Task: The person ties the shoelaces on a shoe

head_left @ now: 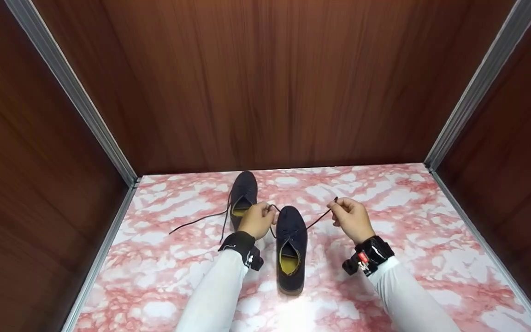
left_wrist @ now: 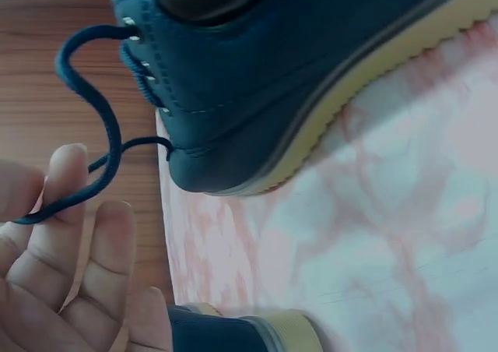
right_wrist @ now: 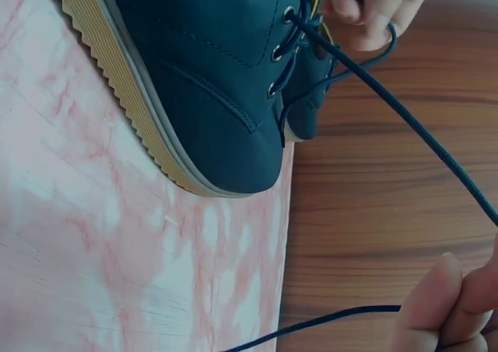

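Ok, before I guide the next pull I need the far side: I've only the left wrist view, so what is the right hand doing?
Observer: The right hand pinches a lace from the near shoe.
Operator: Slack or straight?
Observer: That lace runs nearly straight between shoe and hand.
Operator: And the laces on the other shoe?
Observer: Two strands trail on its left, one reaching well out across the table.

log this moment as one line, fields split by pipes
left hand: pinches left lace | right hand: pinches right lace | near shoe: upright between hands | far shoe: partly behind left hand
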